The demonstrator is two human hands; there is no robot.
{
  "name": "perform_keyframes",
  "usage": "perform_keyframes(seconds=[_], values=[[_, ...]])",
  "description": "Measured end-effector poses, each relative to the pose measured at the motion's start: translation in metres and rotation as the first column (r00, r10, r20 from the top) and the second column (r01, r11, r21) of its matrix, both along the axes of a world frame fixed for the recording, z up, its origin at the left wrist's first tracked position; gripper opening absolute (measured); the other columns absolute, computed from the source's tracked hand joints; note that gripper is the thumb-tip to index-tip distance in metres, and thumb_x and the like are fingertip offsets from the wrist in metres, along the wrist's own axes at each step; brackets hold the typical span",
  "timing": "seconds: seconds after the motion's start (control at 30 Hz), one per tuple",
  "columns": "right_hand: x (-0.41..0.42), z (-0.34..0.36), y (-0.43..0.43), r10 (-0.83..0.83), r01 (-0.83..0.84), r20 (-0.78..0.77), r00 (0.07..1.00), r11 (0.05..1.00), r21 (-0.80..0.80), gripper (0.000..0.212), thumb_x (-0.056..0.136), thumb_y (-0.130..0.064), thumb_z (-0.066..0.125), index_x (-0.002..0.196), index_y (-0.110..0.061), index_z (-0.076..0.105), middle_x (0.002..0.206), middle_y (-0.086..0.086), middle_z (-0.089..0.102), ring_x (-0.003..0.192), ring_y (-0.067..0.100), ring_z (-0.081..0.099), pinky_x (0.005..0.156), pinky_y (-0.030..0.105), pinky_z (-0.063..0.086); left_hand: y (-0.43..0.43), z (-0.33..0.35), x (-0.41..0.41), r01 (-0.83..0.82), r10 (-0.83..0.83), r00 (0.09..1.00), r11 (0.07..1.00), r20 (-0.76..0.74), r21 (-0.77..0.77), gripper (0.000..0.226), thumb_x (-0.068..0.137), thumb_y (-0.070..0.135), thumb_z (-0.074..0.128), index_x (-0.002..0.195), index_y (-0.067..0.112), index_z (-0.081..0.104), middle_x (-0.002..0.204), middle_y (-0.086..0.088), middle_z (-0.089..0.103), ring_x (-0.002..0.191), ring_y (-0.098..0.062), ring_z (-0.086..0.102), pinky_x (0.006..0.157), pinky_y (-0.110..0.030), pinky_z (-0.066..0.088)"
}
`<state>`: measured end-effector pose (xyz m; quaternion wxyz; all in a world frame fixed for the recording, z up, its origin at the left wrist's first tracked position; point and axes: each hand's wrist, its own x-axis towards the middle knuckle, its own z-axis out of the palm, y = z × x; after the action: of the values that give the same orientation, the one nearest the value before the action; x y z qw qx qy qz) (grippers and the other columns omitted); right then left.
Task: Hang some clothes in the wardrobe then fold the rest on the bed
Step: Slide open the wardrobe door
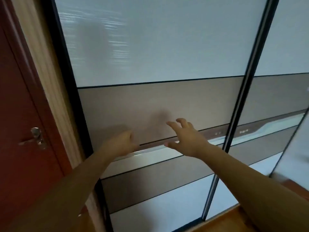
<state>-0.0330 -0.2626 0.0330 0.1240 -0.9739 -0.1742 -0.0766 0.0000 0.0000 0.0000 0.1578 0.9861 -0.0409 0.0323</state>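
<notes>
At far left stands the red room door [25, 131], just beside the wardrobe [150, 47], whose sliding panel looks closed; no clothes are in view. Your left hand [119, 143] is at the brown band, its fingers foreshortened, so I cannot tell how they lie. Your right hand [185, 136] hovers with fingers spread near the silver rail [150, 149]. Pushing on that smooth face, your palms may slip, or uneven pressure may jam the panel.

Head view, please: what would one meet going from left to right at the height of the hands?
Door handle → cream trim → left hand → right hand → dark door stile → right sliding door.
</notes>
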Motion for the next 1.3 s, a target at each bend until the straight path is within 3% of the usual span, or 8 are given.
perform_keyframes(seconds=[0.23, 0.43, 0.57, 0.7, 0.8, 0.9, 1.13, 1.3], values=[[0.061, 0.031, 0.012, 0.139, -0.128, 0.296, 0.945, 0.99, -0.057, 0.086, 0.091, -0.055, 0.064, 0.159, -0.029, 0.019, 0.163, 0.012, 0.02, 0.148, 0.032, 0.022, 0.115, 0.051, 0.033, -0.003, 0.009, 0.024, -0.089, 0.089, 0.995, 0.996, 0.033, -0.014, 0.054, 0.084, 0.052, 0.064, 0.129, 0.025, 0.049, 0.128, -0.004, 0.057, 0.113, -0.025, 0.056, 0.097, -0.045, 0.05], [0.108, 0.073, 0.047, 0.261, -0.185, 0.589, 0.764, 0.965, -0.188, 0.12, 0.081, -0.06, 0.074, 0.16, -0.033, -0.013, 0.169, 0.013, -0.011, 0.155, 0.036, -0.012, 0.121, 0.065, 0.008, 0.009, 0.015, 0.007, -0.256, 0.258, 0.945, 0.966, 0.2, -0.037, 0.078, 0.089, 0.047, 0.063, 0.152, 0.036, 0.019, 0.143, -0.009, 0.045, 0.123, -0.029, 0.053, 0.099, -0.045, 0.05], [0.13, 0.106, 0.073, 0.296, -0.136, 0.639, 0.71, 0.948, -0.288, 0.131, 0.076, -0.062, 0.076, 0.158, -0.032, -0.021, 0.164, 0.014, -0.029, 0.15, 0.04, -0.026, 0.116, 0.074, 0.001, 0.027, 0.023, -0.009, -0.399, 0.398, 0.853, 0.914, 0.337, -0.071, 0.084, 0.091, 0.043, 0.064, 0.157, 0.035, 0.013, 0.152, -0.01, 0.033, 0.135, -0.03, 0.04, 0.099, -0.044, 0.051], [0.151, 0.111, 0.085, 0.263, -0.106, 0.599, 0.756, 0.953, -0.285, 0.135, 0.074, -0.07, 0.072, 0.155, -0.03, -0.028, 0.161, 0.012, -0.038, 0.147, 0.042, -0.032, 0.112, 0.077, 0.001, 0.044, 0.034, -0.018, -0.48, 0.502, 0.729, 0.86, 0.466, -0.176, 0.083, 0.091, 0.037, 0.067, 0.157, 0.034, 0.017, 0.159, -0.011, 0.014, 0.144, -0.036, 0.03, 0.101, -0.05, 0.05], [0.164, 0.106, 0.083, 0.279, -0.105, 0.601, 0.749, 0.946, -0.308, 0.136, 0.073, -0.074, 0.07, 0.155, -0.028, -0.028, 0.159, 0.012, -0.04, 0.146, 0.043, -0.034, 0.11, 0.079, -0.001, 0.051, 0.04, -0.014, -0.439, 0.548, 0.684, 0.836, 0.481, -0.329, 0.1, 0.091, 0.033, 0.069, 0.158, 0.04, -0.004, 0.163, -0.008, 0.004, 0.132, -0.037, 0.047, 0.097, -0.05, 0.051], [0.17, 0.106, 0.081, 0.299, -0.122, 0.597, 0.744, 0.94, -0.32, 0.135, 0.074, -0.076, 0.067, 0.154, -0.028, -0.031, 0.158, 0.011, -0.043, 0.145, 0.041, -0.038, 0.111, 0.078, -0.002, 0.051, 0.046, 0.0, -0.39, 0.59, 0.67, 0.796, 0.45, -0.463, 0.114, 0.092, 0.034, 0.071, 0.154, 0.039, -0.024, 0.162, -0.013, 0.016, 0.121, -0.033, 0.057, 0.097, -0.045, 0.049], [0.178, 0.106, 0.065, 0.283, -0.091, 0.606, 0.743, 0.941, -0.327, 0.131, 0.077, -0.078, 0.061, 0.151, -0.029, -0.035, 0.155, 0.011, -0.047, 0.143, 0.04, -0.041, 0.112, 0.076, -0.002, 0.055, 0.041, 0.028, -0.243, 0.604, 0.704, 0.699, 0.374, -0.673, 0.11, 0.087, 0.023, 0.078, 0.159, 0.022, -0.005, 0.16, -0.011, 0.024, 0.147, -0.028, 0.029, 0.118, -0.046, 0.029], [0.182, 0.103, 0.041, 0.242, -0.044, 0.662, 0.71, 0.953, -0.301, 0.122, 0.079, -0.075, 0.062, 0.158, -0.032, -0.021, 0.164, 0.012, -0.031, 0.15, 0.041, -0.028, 0.113, 0.076, 0.003, 0.046, 0.032, 0.04, -0.104, 0.449, 0.816, 0.734, 0.365, -0.671, 0.11, 0.09, 0.029, 0.073, 0.153, 0.04, -0.017, 0.161, -0.004, 0.026, 0.144, -0.02, 0.034, 0.119, -0.047, 0.033]])
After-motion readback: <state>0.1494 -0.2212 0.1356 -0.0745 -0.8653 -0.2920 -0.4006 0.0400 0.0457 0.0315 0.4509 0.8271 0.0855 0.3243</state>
